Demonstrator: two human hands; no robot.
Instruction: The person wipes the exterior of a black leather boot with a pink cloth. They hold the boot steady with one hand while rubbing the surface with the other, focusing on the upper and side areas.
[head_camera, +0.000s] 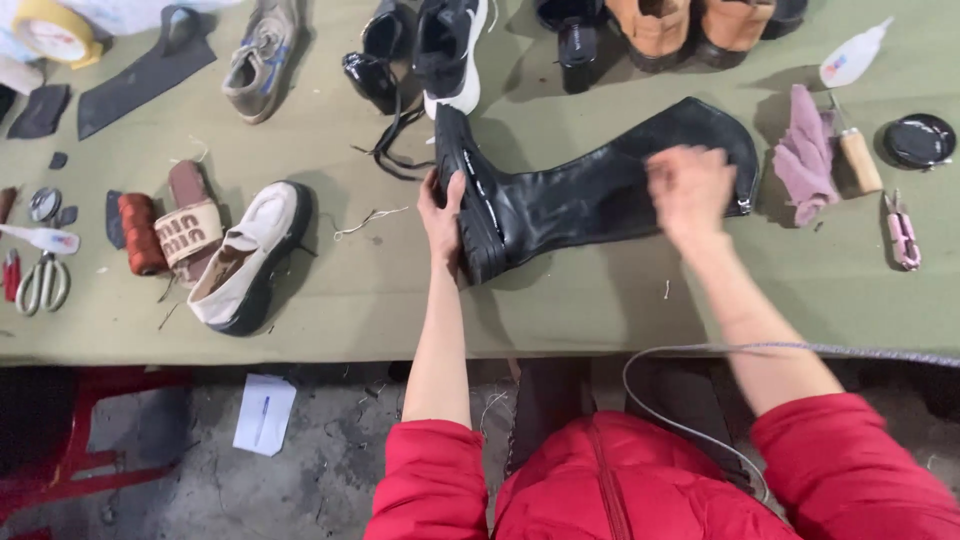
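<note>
Black boot (590, 195) lies mid-table: left hand (442, 215) grips its sole, right hand (690, 190) (blurred) rests open.

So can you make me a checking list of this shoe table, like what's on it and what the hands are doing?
Surface: olive cloth-covered table, with thread scraps.
Job's things: tall black boot lying on its side.
Clutter: cream shoe, red thread spool, scissors, pink cloth, wooden-handled tool, round black tin, white bottle, more shoes along the far edge.
Hands: left hand on the boot's sole; right hand blurred, on the boot's shaft.
Cables: grey cord looping over the red jacket.
Surroundings: concrete floor, white paper, red stool.
</note>
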